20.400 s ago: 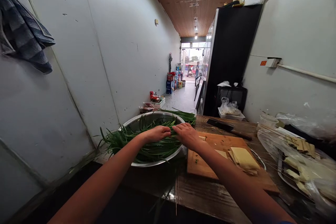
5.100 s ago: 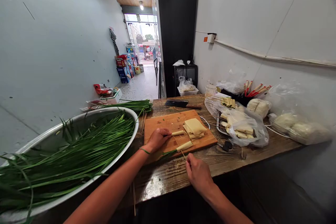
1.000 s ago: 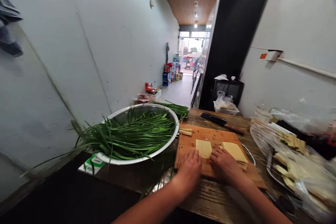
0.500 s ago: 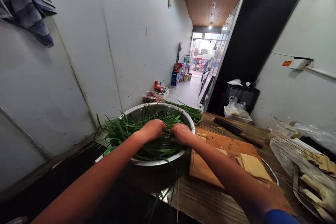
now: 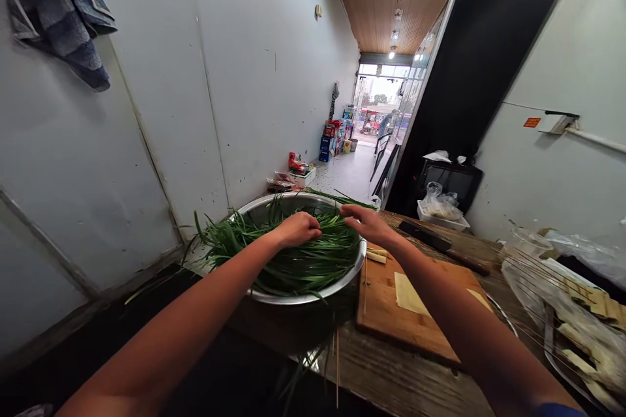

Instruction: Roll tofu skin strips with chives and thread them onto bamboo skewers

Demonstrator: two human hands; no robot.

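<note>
A wide metal bowl (image 5: 293, 300) full of long green garlic chives (image 5: 313, 267) stands at the table's left end, with leaves spilling over its left rim. My left hand (image 5: 299, 229) is over the middle of the chives, fingers curled in and closed on strands; its fingertips are partly hidden. Above the bowl's right rim, my right hand (image 5: 368, 224) has its thumb and fingers apart and holds nothing. To the right of the bowl lies a wooden cutting board (image 5: 381, 309) with yellowish tofu sheets (image 5: 409, 294) on it, partly covered by my right forearm.
A cleaver (image 5: 425, 234) lies behind the board. Thin skewers (image 5: 337, 365) stick out at the table's front edge. On the right are plastic bags and a tray with rolled pieces (image 5: 581, 339). A wall (image 5: 264, 111) rises behind the bowl; a towel (image 5: 63, 19) hangs there.
My right hand has lifted out of the chives, moved up and right, and opened. My left hand has shifted slightly right and up. The chives lie flatter towards the bowl's right side.
</note>
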